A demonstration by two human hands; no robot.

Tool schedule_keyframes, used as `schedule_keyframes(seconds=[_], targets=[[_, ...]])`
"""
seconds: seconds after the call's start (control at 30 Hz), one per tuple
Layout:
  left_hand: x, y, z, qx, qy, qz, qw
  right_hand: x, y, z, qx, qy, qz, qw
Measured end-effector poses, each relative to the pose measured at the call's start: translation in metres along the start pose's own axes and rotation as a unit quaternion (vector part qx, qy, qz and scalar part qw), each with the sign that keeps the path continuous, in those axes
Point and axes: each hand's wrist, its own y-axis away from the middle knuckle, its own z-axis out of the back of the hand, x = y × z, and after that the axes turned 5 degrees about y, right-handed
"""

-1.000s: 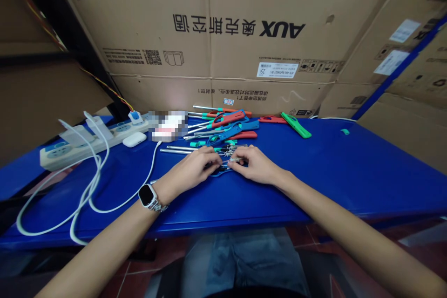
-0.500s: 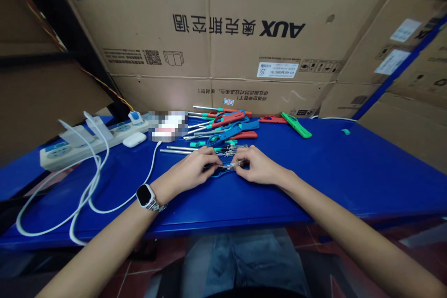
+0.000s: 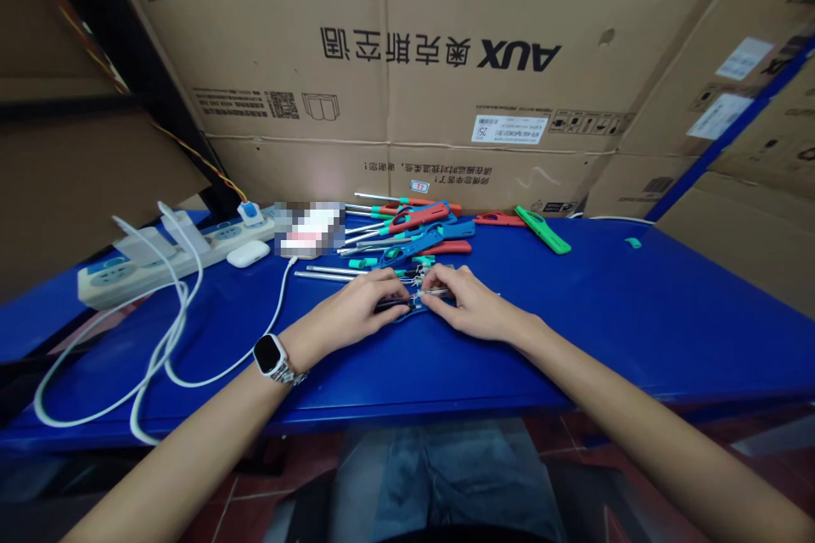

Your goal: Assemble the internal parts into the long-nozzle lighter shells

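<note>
Close together at the middle of the table are my left hand point(image 3: 369, 304) and my right hand point(image 3: 468, 303), both with bent, closed fingers. A blue lighter casing point(image 3: 413, 313) lies under the fingertips, mostly hidden. My left hand grips it along with a dark part. Between my right thumb and fingers is a slim, clear lighter part point(image 3: 439, 292), with thin wires near its left end. Just beyond my hands are loose metal lighter tubes point(image 3: 324, 274) and small wired innards point(image 3: 417, 271). Behind them lies a pile of long-nosed lighters, among them a red one point(image 3: 428, 216) and a blue one point(image 3: 455, 230).
A green lighter casing point(image 3: 543, 229) and a red one point(image 3: 500, 220) lie at the back right, near a small teal piece point(image 3: 632, 243). At left are a power strip point(image 3: 210, 250), white cables point(image 3: 166, 339), an earbud case point(image 3: 248, 254) and a blurred phone. A large carton point(image 3: 407, 85) stands behind.
My right hand has turned flatter over the clear part, lowering it onto the blue casing. My left fingers have shifted slightly along the casing. The camera view has moved a little.
</note>
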Motion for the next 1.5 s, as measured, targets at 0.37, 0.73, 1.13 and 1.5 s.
schedule_keyframes(seconds=[0.37, 0.73, 1.13, 1.5], targets=[[0.002, 0.001, 0.0, -0.007, 0.011, 0.025, 1.0, -0.008, -0.003, -0.003, -0.03, 0.006, 0.027, 0.999], [0.0, 0.002, 0.003, 0.021, 0.036, -0.007, 0.999, -0.008, -0.001, -0.004, -0.035, 0.012, 0.023, 0.999], [0.0, -0.002, 0.002, 0.01, 0.082, 0.034, 0.996, -0.01, -0.004, -0.011, -0.049, -0.027, 0.032, 0.998], [-0.003, -0.003, 0.0, -0.024, 0.096, 0.078, 0.992, -0.005, -0.001, -0.007, -0.026, -0.004, 0.051, 0.998]])
